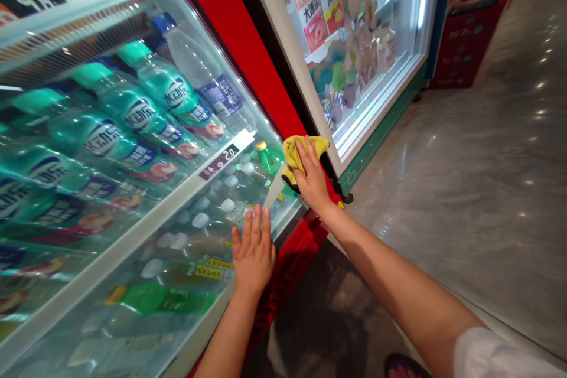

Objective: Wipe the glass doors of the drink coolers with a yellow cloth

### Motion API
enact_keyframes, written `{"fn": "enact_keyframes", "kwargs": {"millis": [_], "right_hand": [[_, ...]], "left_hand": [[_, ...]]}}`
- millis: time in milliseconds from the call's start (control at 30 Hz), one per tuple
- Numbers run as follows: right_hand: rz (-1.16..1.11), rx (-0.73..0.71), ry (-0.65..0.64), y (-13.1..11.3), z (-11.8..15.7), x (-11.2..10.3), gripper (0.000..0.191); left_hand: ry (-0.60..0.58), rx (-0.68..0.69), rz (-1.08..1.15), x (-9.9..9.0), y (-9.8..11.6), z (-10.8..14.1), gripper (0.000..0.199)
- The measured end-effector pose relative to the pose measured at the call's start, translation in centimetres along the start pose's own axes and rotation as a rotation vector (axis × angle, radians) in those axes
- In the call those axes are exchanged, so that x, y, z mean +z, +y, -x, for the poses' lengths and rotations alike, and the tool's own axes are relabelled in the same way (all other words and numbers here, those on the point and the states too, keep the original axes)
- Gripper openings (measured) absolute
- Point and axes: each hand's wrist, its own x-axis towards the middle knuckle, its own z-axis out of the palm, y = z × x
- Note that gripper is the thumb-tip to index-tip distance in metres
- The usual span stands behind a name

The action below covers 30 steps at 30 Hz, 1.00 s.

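Holding the yellow cloth [292,150] beneath the slightly spread fingers of the right hand [313,182], at the lower far corner of the glass door [248,107], beside the red frame [234,29]. Laid against the lower edge of the same door, nearer and to the left, with the left hand [253,257]: palm down, fingers straight and slightly apart, a wide and open grip. Seen through the glass, just left of both hands, among white-capped bottles [228,206]: a green bottle [163,299] with a yellow cap. Set above these, along the white shelf edge [128,239], with a price label reading 2.0 [219,161]. Packed farther left in slanting rows with blue-green bottles [142,115]. Placed beyond the red frame, at the far right, with a second lit cooler [376,121], stocked with drinks. Stacked past it with red boxes [463,50]. Spread to the right with shiny grey floor [443,189], partly covered near the bottom by a white sleeve [487,354] and a sandalled foot [402,371].
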Motion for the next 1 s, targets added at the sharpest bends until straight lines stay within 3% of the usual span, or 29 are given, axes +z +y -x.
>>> {"fn": "enact_keyframes", "kwargs": {"millis": [167,433,533,633,733,867,1000], "right_hand": [[0.014,0.104,0.121,2.2,2.8,-0.1,0.061],[0.118,-0.097,0.016,-4.0,-3.0,-0.2,0.073],[0.099,-0.09,-0.051,-3.2,-1.6,-0.2,0.075],[0.069,-0.028,-0.032,-1.5,-0.4,0.3,0.078],[0.06,0.006,0.028,-1.9,-2.3,0.8,0.08],[0.079,-0.054,0.047,-3.7,-4.9,0.9,0.077],[0.065,0.033,0.07,-2.8,-2.4,1.2,0.075]], "left_hand": [[0.001,0.011,0.009,0.4,-0.1,0.4,0.086],[0.013,0.007,-0.02,0.8,0.0,0.6,0.084],[0.021,0.023,-0.02,0.5,-0.2,0.7,0.082],[0.03,0.031,-0.015,0.5,-0.4,0.8,0.082],[0.036,0.031,-0.018,0.4,-0.4,0.8,0.082],[0.025,0.028,-0.026,-0.7,-1.1,0.4,0.081],[-0.008,0.028,-0.027,-3.2,-2.0,0.0,0.083]]}}
